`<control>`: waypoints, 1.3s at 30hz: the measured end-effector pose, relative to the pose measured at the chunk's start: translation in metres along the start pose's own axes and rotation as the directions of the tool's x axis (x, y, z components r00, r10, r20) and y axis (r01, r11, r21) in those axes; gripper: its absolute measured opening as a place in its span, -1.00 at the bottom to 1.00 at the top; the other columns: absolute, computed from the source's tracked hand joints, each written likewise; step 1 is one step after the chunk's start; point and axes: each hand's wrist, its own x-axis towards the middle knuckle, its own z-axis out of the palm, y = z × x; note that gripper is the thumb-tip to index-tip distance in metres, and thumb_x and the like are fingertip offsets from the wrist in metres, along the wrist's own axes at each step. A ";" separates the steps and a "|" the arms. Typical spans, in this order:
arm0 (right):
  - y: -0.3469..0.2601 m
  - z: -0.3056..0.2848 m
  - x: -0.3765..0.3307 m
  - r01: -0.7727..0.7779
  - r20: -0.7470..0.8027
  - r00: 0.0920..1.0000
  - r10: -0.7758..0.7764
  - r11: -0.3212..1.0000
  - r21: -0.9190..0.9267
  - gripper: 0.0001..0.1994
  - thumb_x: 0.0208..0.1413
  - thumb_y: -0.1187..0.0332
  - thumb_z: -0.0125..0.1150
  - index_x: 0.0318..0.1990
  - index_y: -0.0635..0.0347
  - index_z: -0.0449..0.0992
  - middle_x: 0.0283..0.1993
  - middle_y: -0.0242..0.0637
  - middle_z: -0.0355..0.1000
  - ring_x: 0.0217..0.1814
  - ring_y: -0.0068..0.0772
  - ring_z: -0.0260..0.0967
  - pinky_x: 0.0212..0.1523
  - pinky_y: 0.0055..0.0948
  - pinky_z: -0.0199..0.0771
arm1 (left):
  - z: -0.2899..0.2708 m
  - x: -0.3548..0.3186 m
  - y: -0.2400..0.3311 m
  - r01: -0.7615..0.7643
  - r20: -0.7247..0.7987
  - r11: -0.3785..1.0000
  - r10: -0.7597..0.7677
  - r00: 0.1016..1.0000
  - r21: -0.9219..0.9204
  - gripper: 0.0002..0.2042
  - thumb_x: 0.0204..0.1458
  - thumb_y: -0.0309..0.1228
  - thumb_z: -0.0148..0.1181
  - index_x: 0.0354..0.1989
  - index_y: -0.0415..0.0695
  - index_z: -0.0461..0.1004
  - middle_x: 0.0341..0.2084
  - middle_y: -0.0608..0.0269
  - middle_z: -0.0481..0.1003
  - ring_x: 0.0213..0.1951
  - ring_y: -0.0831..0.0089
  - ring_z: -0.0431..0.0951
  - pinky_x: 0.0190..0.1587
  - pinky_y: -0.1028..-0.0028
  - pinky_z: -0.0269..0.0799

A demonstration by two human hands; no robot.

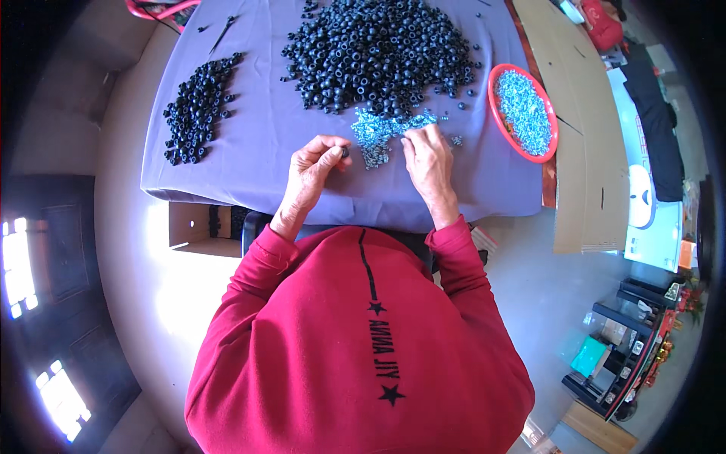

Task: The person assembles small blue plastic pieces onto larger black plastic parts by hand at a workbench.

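Observation:
My left hand [316, 168] is closed in a pinch on a small black ring-shaped part [345, 152], just left of a scatter of tiny shiny blue pieces [372, 136]. At the right end of that scatter, my right hand [429, 163] has its fingers bent and pressed together among the blue pieces. Whatever lies between those fingertips is hidden. Beyond both hands rises a large heap of round, hollow black parts [370, 57]. A smaller group of black parts [198, 110] lies to the left.
A red-rimmed bowl [555, 129] full of blue pieces stands at the right. Black tweezers [222, 34] lie far left on the grey-purple tablecloth [253, 113]. Cardboard [590, 151] borders the table's right side. An open box [189, 227] sits below the front edge.

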 end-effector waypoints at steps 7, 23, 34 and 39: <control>0.000 -0.010 0.007 -0.131 0.197 0.972 0.130 0.991 -0.009 -0.87 -0.10 0.48 0.16 -0.44 0.22 0.30 -0.41 -0.16 0.30 -0.36 -0.04 0.33 -0.38 -0.18 0.33 | 0.013 -0.004 0.017 0.102 0.190 0.925 -0.033 0.981 -0.365 -0.81 0.07 -0.41 0.05 -0.17 -0.19 0.41 -0.43 0.26 0.43 -0.37 0.51 0.42 -0.26 0.50 0.34; -0.033 -0.028 0.007 -0.288 0.185 0.957 0.225 0.640 0.712 -0.91 0.05 0.53 0.07 -0.27 0.23 0.42 -0.46 -0.45 0.36 -0.51 -0.72 0.26 -0.49 -0.71 0.28 | 0.042 -0.015 0.033 -0.233 0.123 0.970 0.223 0.967 0.073 -0.84 0.03 -0.56 0.10 -0.20 -0.21 0.36 -0.29 0.32 0.42 -0.24 0.62 0.40 -0.15 0.61 0.31; -0.047 -0.033 0.003 -0.389 0.360 0.921 0.147 0.317 0.865 -0.92 0.06 0.46 0.10 -0.35 0.27 0.38 -0.49 -0.41 0.33 -0.54 -0.66 0.22 -0.48 -0.68 0.23 | 0.043 -0.013 0.031 -0.171 0.015 0.975 0.170 0.985 0.140 -0.85 -0.05 -0.61 0.16 -0.29 -0.20 0.37 -0.38 0.40 0.40 -0.32 0.70 0.38 -0.27 0.69 0.30; -0.050 -0.030 0.001 -0.378 0.347 0.925 0.157 0.269 0.886 -0.92 0.05 0.47 0.11 -0.34 0.29 0.38 -0.48 -0.38 0.34 -0.54 -0.65 0.23 -0.47 -0.67 0.25 | 0.044 -0.016 0.028 -0.178 0.012 0.959 0.180 0.984 0.219 -0.83 -0.08 -0.62 0.18 -0.30 -0.19 0.39 -0.41 0.40 0.41 -0.34 0.69 0.39 -0.29 0.67 0.32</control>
